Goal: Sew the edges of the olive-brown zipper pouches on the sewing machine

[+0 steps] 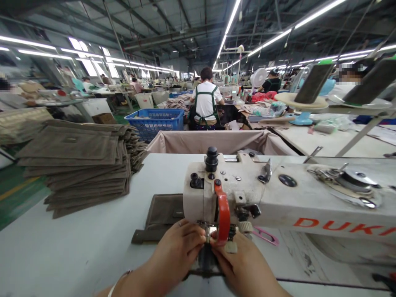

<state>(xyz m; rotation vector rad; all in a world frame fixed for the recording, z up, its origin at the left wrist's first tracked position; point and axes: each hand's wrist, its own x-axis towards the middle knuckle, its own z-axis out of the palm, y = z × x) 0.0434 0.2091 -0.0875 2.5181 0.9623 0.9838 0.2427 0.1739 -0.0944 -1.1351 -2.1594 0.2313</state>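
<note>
My left hand (pixel 177 249) is closed, fingertips pinched together at the left of the presser foot (pixel 211 232) on a white sewing machine (pixel 256 189). Just right of the foot, my right hand (pixel 244 258) is also closed, its fingertips partly behind the red finger guard (pixel 223 214). What either hand pinches is too small and too hidden to make out. A dark surface (pixel 206 258) shows between the hands. Beyond my left hand, a grey-brown fabric piece (pixel 163 208) with a small label lies flat, partly behind the machine head.
A tall stack of grey-brown fabric pieces (pixel 80 165) stands on the left of the white table (pixel 93 247). Pink thread snips (pixel 266 236) lie beneath the machine arm. Thread cones (pixel 314 82) stand at the right. Ahead are a cloth-lined bin (pixel 213 140), a blue basket (pixel 157 119) and a seated person (pixel 206 101).
</note>
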